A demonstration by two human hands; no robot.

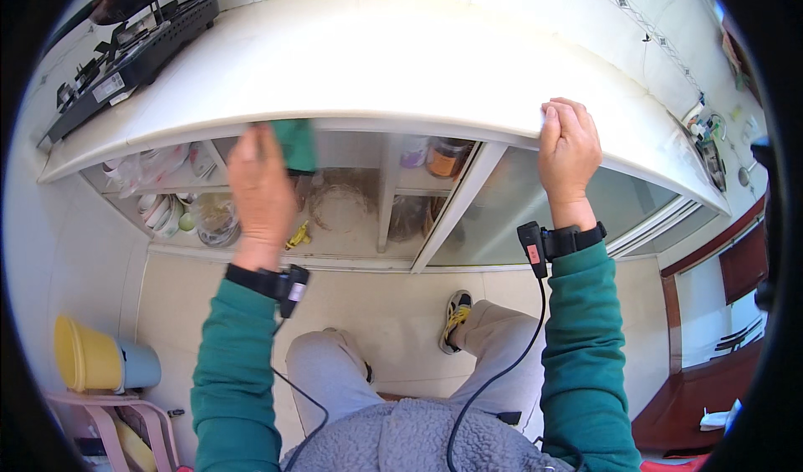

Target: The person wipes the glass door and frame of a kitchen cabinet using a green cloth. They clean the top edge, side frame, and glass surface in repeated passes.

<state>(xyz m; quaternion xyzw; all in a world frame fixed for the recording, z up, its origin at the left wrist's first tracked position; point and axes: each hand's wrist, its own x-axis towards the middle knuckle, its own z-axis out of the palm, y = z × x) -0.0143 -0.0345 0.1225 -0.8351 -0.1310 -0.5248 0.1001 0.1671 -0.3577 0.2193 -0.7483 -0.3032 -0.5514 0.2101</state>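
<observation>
My left hand, somewhat blurred, is up at the front of the open cabinet, just under the counter's edge. Its fingers are closed on a green cloth, which hangs beside them; blur leaves its exact form unclear. My right hand grips the front edge of the white countertop, fingers on top and curled. Below the left hand, the cabinet floor shows a round stain. A small yellow object lies there near the cabinet's front.
Bowls and plastic bags fill the cabinet's left shelves. A jar stands past the divider. A sliding glass door covers the right part. A black gas stove sits on the counter's left; a yellow bucket stands lower left.
</observation>
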